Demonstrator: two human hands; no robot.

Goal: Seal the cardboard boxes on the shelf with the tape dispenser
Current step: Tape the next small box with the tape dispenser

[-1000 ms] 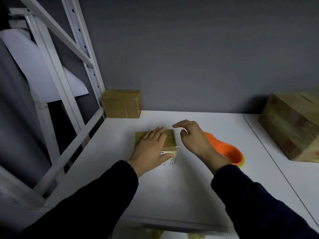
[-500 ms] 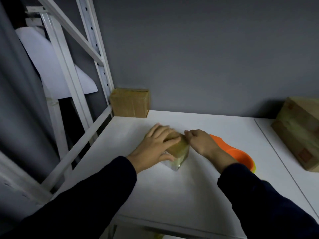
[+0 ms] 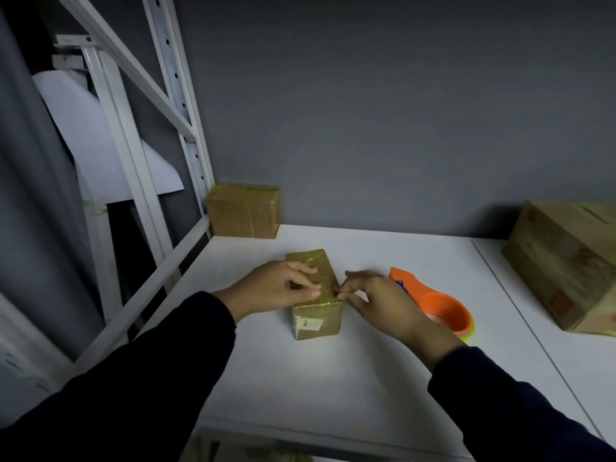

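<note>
Two hands on small cardboard box (image 3: 316, 316) on shelf (image 3: 333, 378); likely finishing its seal.
Grips top with left hand (image 3: 276, 290), pinches right edge with right hand (image 3: 383, 303); next needs tape dispenser (image 3: 441, 310), lying just beside.

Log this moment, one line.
left hand: holds small box | right hand: pinches its edge | tape dispenser: on shelf

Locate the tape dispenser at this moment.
In the head view, the orange tape dispenser lies on the white shelf right of centre, just right of the small box and partly hidden behind the right hand.
</note>
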